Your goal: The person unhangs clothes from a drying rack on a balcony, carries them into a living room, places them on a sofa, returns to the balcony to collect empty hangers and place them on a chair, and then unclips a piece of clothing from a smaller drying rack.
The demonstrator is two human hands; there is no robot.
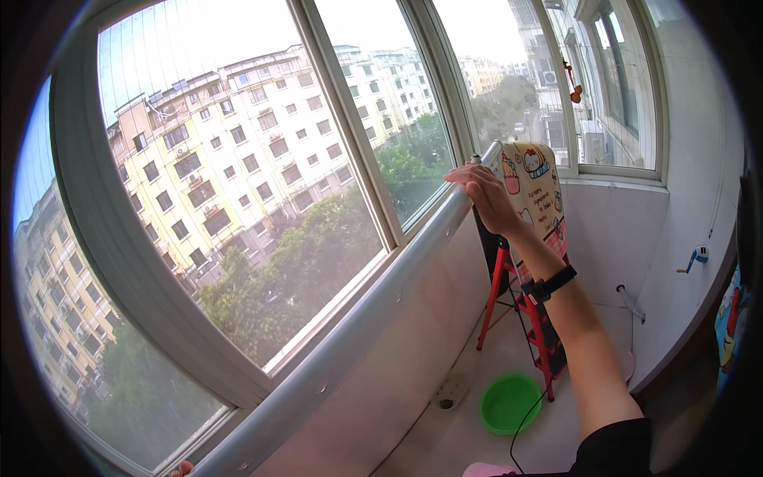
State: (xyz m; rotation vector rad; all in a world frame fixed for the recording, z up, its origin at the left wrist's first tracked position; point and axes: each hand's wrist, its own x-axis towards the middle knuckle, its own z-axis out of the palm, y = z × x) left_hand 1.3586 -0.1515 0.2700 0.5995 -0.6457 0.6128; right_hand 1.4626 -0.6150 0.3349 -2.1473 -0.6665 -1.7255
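A long silver-grey rail (357, 334) runs along the foot of the windows, with small scratched or peeling spots on its surface. Near its far end, my right hand (486, 194) lies over the top with the fingers bent across it. A small grey knob (475, 158) shows just beyond those fingers. Of my left hand (182, 469) only some fingertips are seen, against the outer side of the rail at the bottom left; the rest is out of view. A black band with a buckle or device (545, 286) is around my right wrist.
A red folding stepladder (499, 292) stands at the far end, under a printed cartoon cloth (530, 179) bearing writing. On the floor are a green basin (509, 402), a black cable (524, 420) and a power socket block (452, 390). A blue hand crank (694, 257) hangs on the right wall.
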